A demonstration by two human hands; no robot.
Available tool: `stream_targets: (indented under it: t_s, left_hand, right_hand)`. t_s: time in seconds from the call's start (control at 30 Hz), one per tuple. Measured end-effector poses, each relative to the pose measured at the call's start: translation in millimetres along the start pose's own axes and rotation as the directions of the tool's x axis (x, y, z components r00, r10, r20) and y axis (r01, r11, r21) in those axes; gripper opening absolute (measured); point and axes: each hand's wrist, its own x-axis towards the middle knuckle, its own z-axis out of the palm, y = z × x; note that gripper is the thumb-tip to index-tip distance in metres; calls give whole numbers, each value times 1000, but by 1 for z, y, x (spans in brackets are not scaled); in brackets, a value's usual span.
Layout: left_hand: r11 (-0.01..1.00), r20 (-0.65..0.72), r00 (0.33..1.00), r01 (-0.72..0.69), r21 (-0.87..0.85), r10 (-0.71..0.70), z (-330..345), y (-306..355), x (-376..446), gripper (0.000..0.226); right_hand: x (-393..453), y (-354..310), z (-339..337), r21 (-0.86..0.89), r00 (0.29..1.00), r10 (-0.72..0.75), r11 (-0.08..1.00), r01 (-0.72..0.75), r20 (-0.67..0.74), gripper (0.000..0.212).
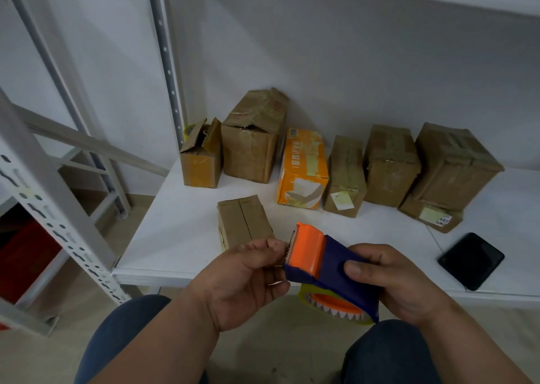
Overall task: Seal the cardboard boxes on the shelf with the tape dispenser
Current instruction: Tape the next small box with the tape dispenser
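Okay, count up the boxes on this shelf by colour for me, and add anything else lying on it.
Brown cardboard boxes: 7, e.g. the near one and the open-flapped one
Orange box: 1
Black phone: 1
Total on the shelf: 9

A white flat shelf board (181, 237) on a perforated grey metal rack carried a back row of worn brown cardboard boxes (391, 164), with one orange printed carton (302, 169) among them. A small brown cardboard box (242, 220) stood nearer the front edge. A black flat phone (471, 260) lay at the right.
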Motion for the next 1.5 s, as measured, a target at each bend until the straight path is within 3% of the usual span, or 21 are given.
stream_targets:
  t_s: [0.23, 0.3, 0.43, 0.57, 0.73, 0.9, 1.03, 1.1, 1.4, 1.5]
  left_hand:
    - [994, 39, 996, 81, -76, -78, -11, -1, -6, 34]
    - [998, -67, 997, 39, 39, -36, -11, -3, -6, 36]
    - [936, -225, 969, -17, 352, 103, -8, -5, -7, 17]
    - [872, -321, 918, -51, 486, 233, -9, -5, -6, 19]
    - [814, -339, 867, -122, 568, 366, -14, 2, -9, 22]
    - [800, -332, 849, -160, 579, 411, -14, 14, -15, 18]
    - [842, -444, 782, -181, 509, 436, -39, 41, -20, 13]
    - [831, -446, 783, -158, 533, 435, -46, 47, -22, 11]
    - [929, -542, 770, -174, 328, 335, -65, 38, -12, 7]
    - [946, -560, 773, -164, 279, 299, -67, 29, -6, 8]
  right_hand:
    - [-3, -18, 1, -216, 999, -36, 976, 36, 5, 69]
    - [-2, -23, 3, -311, 999, -34, 950, 37, 15, 63]
    - [1, -31, 7, -444, 999, -25, 895, 34, 25, 54]
    - [4, -38, 11, -535, 999, -16, 844, 32, 34, 43]
    - [9, -47, 16, -609, 998, -10, 792, 46, 62, 41]
    - [14, -58, 12, -592, 993, -13, 802, 78, 113, 43]
    - [15, -60, -12, -573, 996, -21, 817, 67, 86, 70]
    - [18, -63, -21, -562, 997, 4, 826, 38, 73, 76]
    - [53, -99, -39, -721, 990, 143, 687, -93, 8, 61]
    - [69, -107, -31, -802, 981, 190, 583, -132, -23, 34]
